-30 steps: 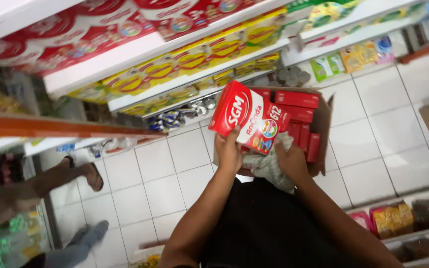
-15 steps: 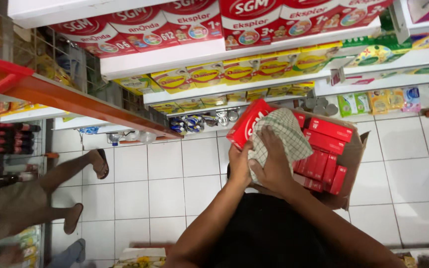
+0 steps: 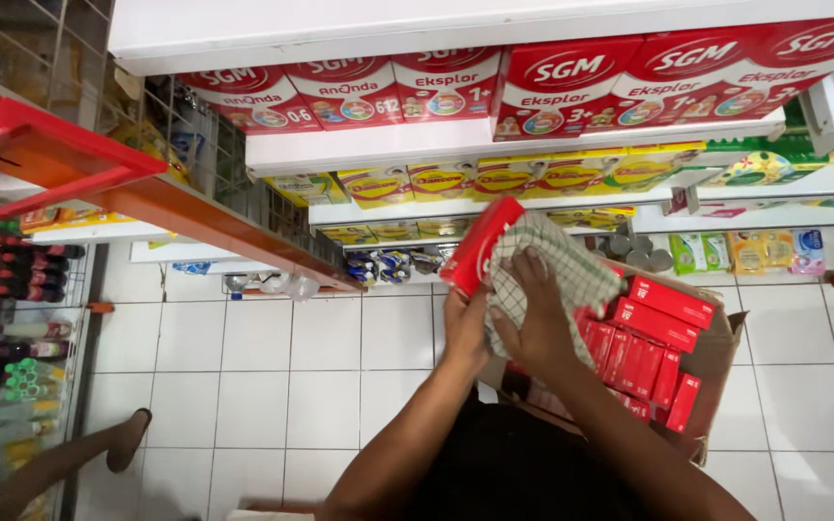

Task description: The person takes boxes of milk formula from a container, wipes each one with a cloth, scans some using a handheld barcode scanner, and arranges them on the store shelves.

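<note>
My left hand (image 3: 465,328) grips a red carton (image 3: 480,246) from below, held up over a cardboard box. My right hand (image 3: 531,323) presses a green-and-white checked cloth (image 3: 557,265) flat against the carton's face. The open cardboard box (image 3: 721,357) sits just under my hands at the right and is packed with several upright red cartons (image 3: 649,338). Both forearms reach up from the bottom of the view.
White shelves (image 3: 494,145) ahead carry rows of red cartons above and yellow packs (image 3: 494,178) below. A red-orange rack (image 3: 79,164) juts in at the left. Bottles (image 3: 12,270) line the far left. Another person's foot in a sandal (image 3: 127,439) rests on the white tiled floor.
The carton has turned from face-on to edge-on, and my right hand has brought the cloth from beneath it up over its face. My view has tilted upward toward the shelves.
</note>
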